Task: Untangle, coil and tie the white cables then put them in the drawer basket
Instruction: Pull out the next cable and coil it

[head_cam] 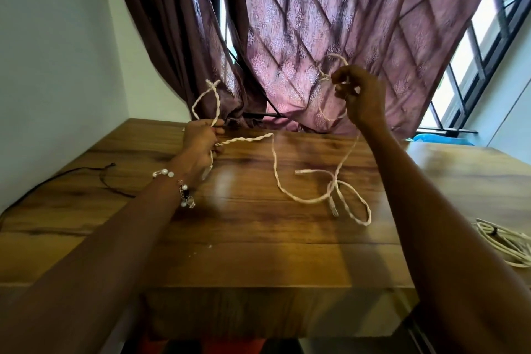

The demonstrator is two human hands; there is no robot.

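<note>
The step in hand is the untangling. The white cable (274, 158) runs across the middle of the frame, from one hand to the other, and part of it lies on the wooden table (258, 244). The left hand (202, 142), at centre left, has its fingers closed around the cable; a loop stands up above the fist and a twisted length goes out to the right. The right hand (360, 95), raised at the upper right of centre, pinches the cable with the fingertips, and small loops hang above and below it.

To do this well, I think it is better to find the free end (301, 172), which lies on the table right of centre, and to pass it back through the crossing loop (355, 204) beside it, not to pull both hands apart, because pulling may tighten the knot. The twisted part near the left hand probably needs turning the opposite way.

At the right edge of the frame lies a coiled white cable bundle (500, 241), which seems already tied with a dark tie. A thin dark cord (86, 172) lies at the left on the table, well apart. The curtain (301, 23) hangs just behind the hands and the loops could catch it. The drawer basket is not visible.
</note>
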